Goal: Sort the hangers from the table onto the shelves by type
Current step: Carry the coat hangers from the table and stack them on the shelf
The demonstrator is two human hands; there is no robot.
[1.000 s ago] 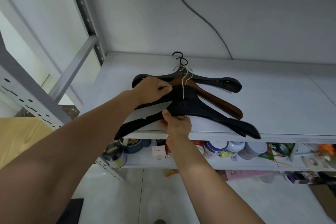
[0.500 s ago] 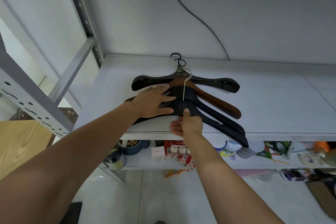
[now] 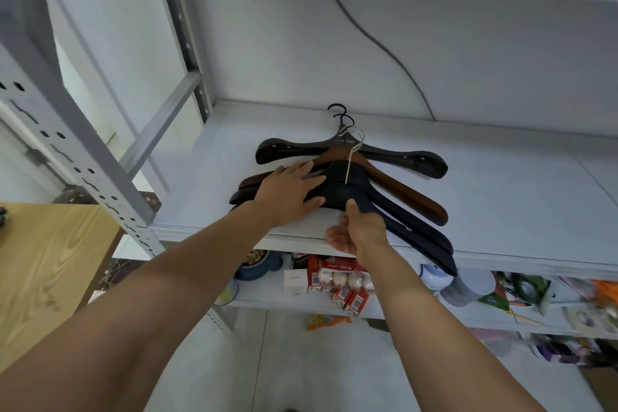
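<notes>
**Asker:** Where are the hangers, and what are the person's hands doing?

**Describer:** Several broad wooden hangers point(image 3: 394, 184) lie fanned in a pile on a pale grey shelf point(image 3: 501, 204), hooks pointing toward the back wall. A dark hanger point(image 3: 401, 221) is on top, over a brown hanger point(image 3: 411, 191). The left hand point(image 3: 291, 192) lies flat on the pile's left side, fingers straight and spread, pressing down and grasping nothing. The right hand point(image 3: 359, 231) sits at the shelf's front edge. Its thumb tip touches the dark hanger's centre, and its fingers hang loose below, closed around nothing.

**Asker:** Does the pile look settled?

**Describer:** Not quite. The dark hanger's right arm juts out past the shelf's front edge, above a lower shelf point(image 3: 384, 308) crowded with small cartons and tubs.

**Asker:** How should the person finish the step?

**Describer:** Probably by keeping the flat palm on the pile as an anchor. The thumb could then nudge the dark hanger back until its arm clears the edge and its hook lines up with the others. A hard shove would likely scatter the fan.
</notes>
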